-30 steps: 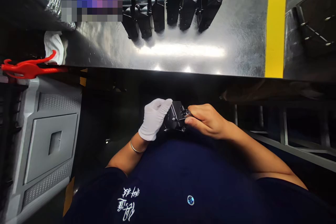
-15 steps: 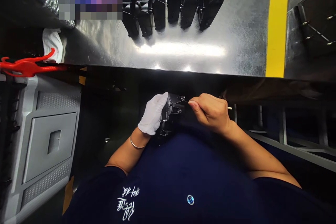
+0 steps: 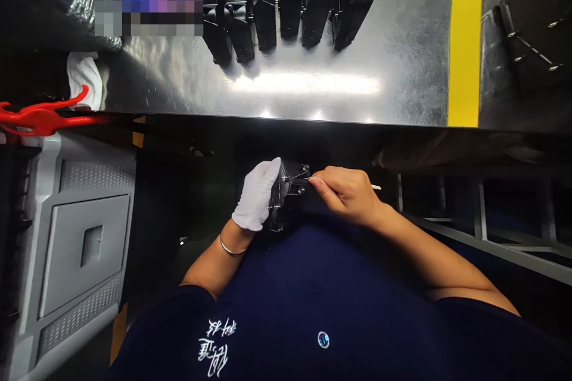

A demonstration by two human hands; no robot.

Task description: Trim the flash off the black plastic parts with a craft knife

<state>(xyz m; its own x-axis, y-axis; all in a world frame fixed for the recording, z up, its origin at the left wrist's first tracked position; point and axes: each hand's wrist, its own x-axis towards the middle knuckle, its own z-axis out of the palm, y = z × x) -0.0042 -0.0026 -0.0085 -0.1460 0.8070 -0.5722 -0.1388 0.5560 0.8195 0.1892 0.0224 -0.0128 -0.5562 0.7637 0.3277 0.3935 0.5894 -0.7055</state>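
Observation:
In front of my dark blue shirt, my left hand [image 3: 257, 193] in a white glove is closed on the left side of a glossy black moulded part [image 3: 290, 186] with small posts on it. My bare right hand [image 3: 346, 195] is closed in a pinch around a thin stick-like tool [image 3: 376, 187]. Its pale end pokes out behind the hand, and a fine tip shows past the thumb, at the right side of the part. Whether the tip touches the part I cannot tell. Most of the tool is hidden by my fingers.
Rows of similar black parts [image 3: 290, 6] stand on the metal table [image 3: 411, 59], whose front edge lies just beyond my hands. Yellow tape [image 3: 465, 41] crosses its right side. At left are a grey bin [image 3: 84, 250], a red plastic object [image 3: 40, 119] and a white cloth [image 3: 84, 77].
My right hand has moved left with the thin tool, bringing its tip closer to the black part. My left hand keeps its hold. The whole view has shifted slightly.

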